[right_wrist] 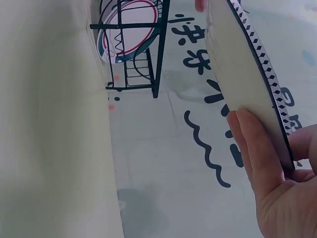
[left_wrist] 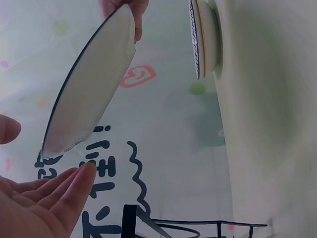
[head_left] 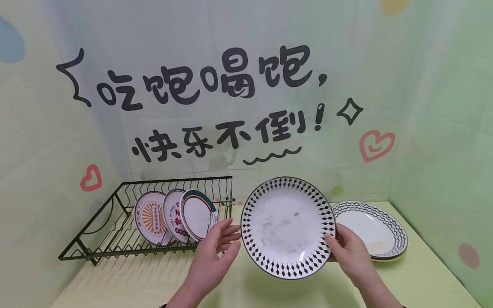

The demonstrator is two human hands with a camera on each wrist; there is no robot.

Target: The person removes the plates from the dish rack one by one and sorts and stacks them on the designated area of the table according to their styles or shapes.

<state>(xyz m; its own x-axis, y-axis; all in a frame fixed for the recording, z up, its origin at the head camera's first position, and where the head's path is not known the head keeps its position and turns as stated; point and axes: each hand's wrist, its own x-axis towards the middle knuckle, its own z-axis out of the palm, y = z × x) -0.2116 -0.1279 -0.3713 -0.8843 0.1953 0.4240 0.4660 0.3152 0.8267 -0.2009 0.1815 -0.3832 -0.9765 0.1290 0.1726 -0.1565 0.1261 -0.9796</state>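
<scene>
A round white plate (head_left: 286, 229) with a black diamond border is held up above the table, its face toward the head camera. My right hand (head_left: 348, 252) grips its right edge, the thumb on the front rim and the fingers (right_wrist: 255, 144) behind, against the pale underside. My left hand (head_left: 213, 254) is at the plate's left edge with thumb and fingers spread. In the left wrist view a small gap shows between the left fingers (left_wrist: 74, 191) and the plate's rim (left_wrist: 64, 89).
On the left a black wire dish rack (head_left: 111, 254) holds three plates on edge, the nearest with a green and red rim (head_left: 198, 214). An oval plate with wavy black lines (head_left: 371, 229) tops a stack at the right. Printed fabric walls surround the pale table (head_left: 154, 282).
</scene>
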